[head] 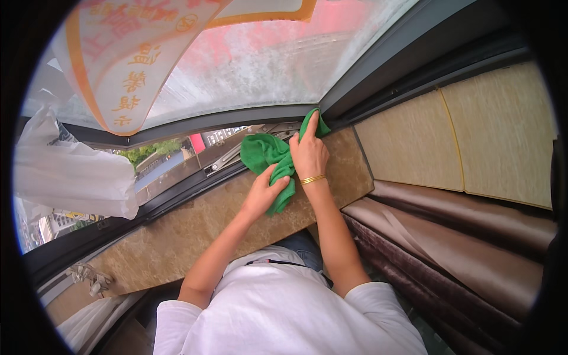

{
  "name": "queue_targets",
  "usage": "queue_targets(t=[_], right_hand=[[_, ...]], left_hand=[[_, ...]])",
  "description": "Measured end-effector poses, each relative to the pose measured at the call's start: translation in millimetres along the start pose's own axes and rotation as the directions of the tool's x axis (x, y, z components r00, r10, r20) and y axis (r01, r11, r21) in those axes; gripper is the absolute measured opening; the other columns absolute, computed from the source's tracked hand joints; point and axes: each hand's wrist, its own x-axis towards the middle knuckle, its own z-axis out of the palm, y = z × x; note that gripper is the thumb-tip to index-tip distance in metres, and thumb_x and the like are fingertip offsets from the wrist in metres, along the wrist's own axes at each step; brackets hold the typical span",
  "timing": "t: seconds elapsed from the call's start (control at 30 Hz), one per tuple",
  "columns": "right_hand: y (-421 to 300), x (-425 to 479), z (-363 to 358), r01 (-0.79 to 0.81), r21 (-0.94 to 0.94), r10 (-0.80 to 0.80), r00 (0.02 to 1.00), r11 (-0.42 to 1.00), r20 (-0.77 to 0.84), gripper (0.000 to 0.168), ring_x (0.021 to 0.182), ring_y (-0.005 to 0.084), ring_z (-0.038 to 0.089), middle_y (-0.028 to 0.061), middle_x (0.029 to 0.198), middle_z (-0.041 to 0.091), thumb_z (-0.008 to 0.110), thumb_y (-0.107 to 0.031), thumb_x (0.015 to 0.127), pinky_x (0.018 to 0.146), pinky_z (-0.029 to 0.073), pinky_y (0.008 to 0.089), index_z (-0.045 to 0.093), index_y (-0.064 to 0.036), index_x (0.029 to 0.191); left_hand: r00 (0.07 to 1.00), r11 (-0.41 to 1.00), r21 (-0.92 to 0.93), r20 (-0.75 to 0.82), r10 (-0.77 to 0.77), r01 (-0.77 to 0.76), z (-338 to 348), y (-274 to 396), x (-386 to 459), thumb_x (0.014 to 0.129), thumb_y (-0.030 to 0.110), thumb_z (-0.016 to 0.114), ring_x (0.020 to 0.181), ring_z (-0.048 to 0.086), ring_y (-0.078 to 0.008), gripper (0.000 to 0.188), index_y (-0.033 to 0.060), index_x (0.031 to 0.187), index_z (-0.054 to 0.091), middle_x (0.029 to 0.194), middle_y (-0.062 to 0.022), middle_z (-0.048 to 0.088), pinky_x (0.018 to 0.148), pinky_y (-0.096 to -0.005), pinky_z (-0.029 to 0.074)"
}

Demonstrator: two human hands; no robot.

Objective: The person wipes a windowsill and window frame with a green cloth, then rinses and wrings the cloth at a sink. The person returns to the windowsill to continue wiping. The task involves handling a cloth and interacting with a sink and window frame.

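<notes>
A green cloth (266, 153) hangs bunched between my hands over the marble windowsill (195, 230). My left hand (264, 193) grips its lower part, thumb on top. With the index finger stretched out, my right hand (310, 155) presses another part of the cloth against the lower corner of the dark window frame (284, 111). The window sash is tilted outward, and its glass pane (248, 62) looks streaked and cloudy. Just left of the cloth, a metal window stay (226, 157) spans the gap between sash and frame.
A sticker sheet with writing (120, 75) is on the glass at upper left. Below it hangs a white plastic bag (75, 164). Brown curtains (443, 239) hang at right under a beige wall panel (497, 133). A bundled cord (91, 277) lies at the sill's left end.
</notes>
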Motion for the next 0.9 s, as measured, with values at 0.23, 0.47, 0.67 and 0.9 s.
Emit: queue_targets(t=[0.23, 0.47, 0.67, 0.9], right_hand=[[7, 4, 4, 0.021, 0.476, -0.021, 1.000, 0.879, -0.004, 0.066, 0.080, 0.0394, 0.057, 0.0309, 0.091, 0.056, 0.053, -0.023, 0.080, 0.070, 0.046, 0.0421, 0.021, 0.001, 0.133], [-10, 15, -21, -0.090, 0.982, 0.041, 0.994, -0.169, 0.098, 0.029, 0.078, 0.0069, 0.044, -0.0009, 0.088, 0.049, 0.048, -0.017, 0.088, 0.071, 0.039, 0.0223, 0.047, 0.001, 0.112], [-35, -9, -94, 0.332, 0.941, 0.044, 0.941, 0.071, -0.335, 0.039, 0.102, 0.0154, 0.047, 0.0096, 0.114, 0.047, 0.044, -0.010, 0.088, 0.086, 0.040, 0.0295, 0.036, 0.002, 0.124], [-40, 11, -176, 0.734, 0.217, -0.368, 0.545, 0.643, -0.754, 0.051, 0.116, 0.0345, 0.040, 0.0259, 0.128, 0.035, 0.032, -0.026, 0.092, 0.095, 0.033, 0.0379, 0.027, 0.006, 0.131]], left_hand=[[0.992, 0.969, -0.214, -0.009, -0.125, 0.121, 4, 17, 3, 0.084, 0.018, 0.055, 0.077, 0.052, -0.0079, 0.032, 0.0013, 0.111, 0.050, 0.089, -0.0030, 0.057, 0.067, -0.0237, 0.044], [0.996, 0.959, -0.269, -0.060, 0.072, -0.086, 16, 58, -2, 0.085, 0.017, 0.054, 0.081, 0.051, -0.0072, 0.034, 0.0026, 0.115, 0.048, 0.093, -0.0020, 0.056, 0.071, -0.0229, 0.043], [0.960, 0.886, -0.369, -0.078, 0.270, -0.280, 26, 112, -10, 0.086, 0.009, 0.048, 0.096, 0.048, -0.0092, 0.034, 0.0039, 0.119, 0.046, 0.106, -0.0034, 0.053, 0.083, -0.0233, 0.039], [0.364, 0.360, 0.057, 0.089, 0.927, -0.931, 63, 204, 26, 0.079, 0.004, 0.045, 0.130, 0.022, -0.0324, 0.056, 0.0001, 0.133, 0.028, 0.137, -0.0218, 0.027, 0.104, -0.0369, 0.020]])
